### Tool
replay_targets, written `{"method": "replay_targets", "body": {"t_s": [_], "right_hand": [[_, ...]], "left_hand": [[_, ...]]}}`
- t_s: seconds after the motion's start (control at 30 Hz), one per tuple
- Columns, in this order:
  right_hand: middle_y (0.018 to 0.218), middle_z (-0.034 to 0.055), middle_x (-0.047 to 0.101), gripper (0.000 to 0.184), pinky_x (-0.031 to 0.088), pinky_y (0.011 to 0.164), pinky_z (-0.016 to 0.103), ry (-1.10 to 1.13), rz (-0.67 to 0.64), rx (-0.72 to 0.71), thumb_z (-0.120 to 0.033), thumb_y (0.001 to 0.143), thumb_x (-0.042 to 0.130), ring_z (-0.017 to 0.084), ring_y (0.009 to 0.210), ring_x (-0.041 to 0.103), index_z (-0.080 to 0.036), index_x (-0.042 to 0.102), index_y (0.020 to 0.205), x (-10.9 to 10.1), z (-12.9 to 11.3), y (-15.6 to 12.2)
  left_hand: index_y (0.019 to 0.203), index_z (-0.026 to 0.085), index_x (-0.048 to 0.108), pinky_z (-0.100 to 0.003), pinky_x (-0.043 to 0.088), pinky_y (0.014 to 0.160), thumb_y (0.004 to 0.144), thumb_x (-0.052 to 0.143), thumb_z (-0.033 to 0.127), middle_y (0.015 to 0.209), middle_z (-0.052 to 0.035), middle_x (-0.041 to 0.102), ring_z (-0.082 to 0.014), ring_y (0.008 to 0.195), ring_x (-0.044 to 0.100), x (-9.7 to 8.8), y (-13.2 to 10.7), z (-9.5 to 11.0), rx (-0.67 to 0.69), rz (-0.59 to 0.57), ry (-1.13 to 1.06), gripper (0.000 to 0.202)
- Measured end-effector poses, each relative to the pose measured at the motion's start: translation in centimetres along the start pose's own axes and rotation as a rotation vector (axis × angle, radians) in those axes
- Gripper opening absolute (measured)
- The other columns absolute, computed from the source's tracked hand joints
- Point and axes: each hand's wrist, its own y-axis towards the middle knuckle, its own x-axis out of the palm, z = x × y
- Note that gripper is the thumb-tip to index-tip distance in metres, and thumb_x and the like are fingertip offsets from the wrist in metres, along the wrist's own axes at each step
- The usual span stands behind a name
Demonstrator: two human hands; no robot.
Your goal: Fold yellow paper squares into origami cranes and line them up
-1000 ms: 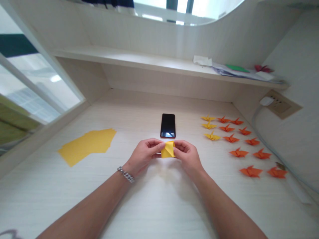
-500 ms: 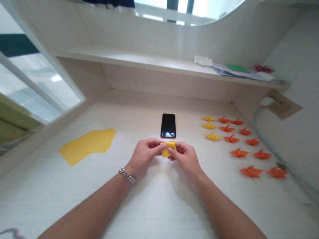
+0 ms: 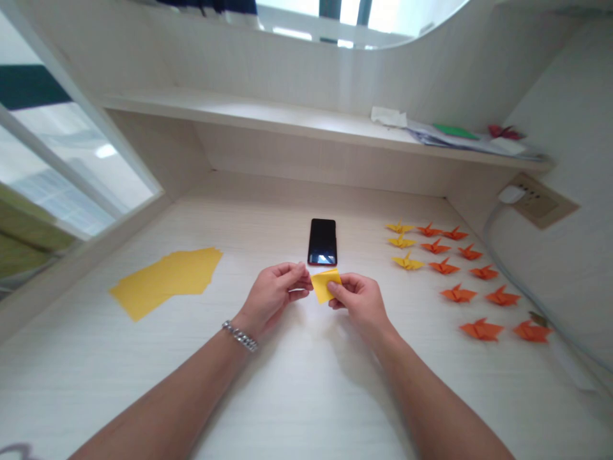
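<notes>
A small folded yellow paper is held just above the desk, in front of a black phone. My right hand pinches the paper's right side between thumb and fingers. My left hand, with a metal bracelet at the wrist, has its fingers curled, and their tips meet the paper's left corner. The paper is tilted, with one corner pointing down.
A stack of flat yellow sheets lies to the left. Rows of folded paper cranes, yellow and orange, stand on the right. Above the desk, a shelf carries papers. A wall socket and cable sit at far right.
The paper has turned and shifted slightly right into my right hand's pinch. My left hand has drawn back to the paper's left corner.
</notes>
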Motion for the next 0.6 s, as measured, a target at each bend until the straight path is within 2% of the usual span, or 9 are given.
{"method": "replay_targets", "body": {"t_s": [0.07,0.23,0.4,0.5,0.6], "right_hand": [[0.062,0.0029,0.068,0.027,0.049,0.049,0.022,0.005,0.005,0.001,-0.035,0.066,0.075,0.010,0.047,0.058,-0.013,0.071,0.081,-0.16,0.04,0.07],[0.066,0.0044,0.070,0.026,0.049,0.051,0.022,-0.016,-0.026,-0.008,-0.034,0.067,0.074,0.010,0.050,0.059,-0.013,0.070,0.082,-0.21,0.11,0.03],[0.061,0.0032,0.067,0.027,0.048,0.049,0.022,-0.014,-0.028,0.008,-0.037,0.069,0.073,0.010,0.048,0.057,-0.014,0.070,0.082,-0.25,0.20,0.04],[0.061,0.0024,0.067,0.026,0.046,0.047,0.021,-0.055,-0.014,-0.033,-0.037,0.071,0.070,0.010,0.047,0.056,-0.014,0.070,0.082,-0.43,0.31,0.17],[0.064,0.0029,0.067,0.023,0.046,0.048,0.022,-0.126,-0.028,-0.088,-0.035,0.074,0.069,0.011,0.049,0.057,-0.014,0.071,0.083,-0.53,0.35,0.26]], "left_hand": [[0.077,0.012,0.066,-0.026,0.051,0.066,0.078,0.065,0.039,0.077,-0.0062,0.066,-0.0141,0.071,0.062,-0.05,-0.02,0.26,0.025,0.015,0.046,0.027],[0.082,0.012,0.068,-0.025,0.049,0.064,0.071,0.073,0.032,0.074,-0.0057,0.067,-0.0131,0.067,0.060,0.24,-0.25,0.19,0.030,-0.043,0.229,0.024],[0.075,0.012,0.066,-0.025,0.050,0.064,0.075,0.070,0.033,0.071,-0.0038,0.065,-0.0123,0.065,0.060,0.04,-0.24,-0.11,-0.023,-0.062,0.107,0.021],[0.082,0.013,0.066,-0.028,0.051,0.068,0.078,0.066,0.036,0.080,-0.0060,0.067,-0.0148,0.072,0.062,0.01,-0.25,0.06,-0.021,-0.078,0.125,0.024],[0.090,0.013,0.067,-0.026,0.050,0.066,0.075,0.069,0.034,0.084,-0.0073,0.068,-0.0150,0.074,0.062,0.14,-0.25,0.10,0.034,-0.090,0.227,0.026]]}}
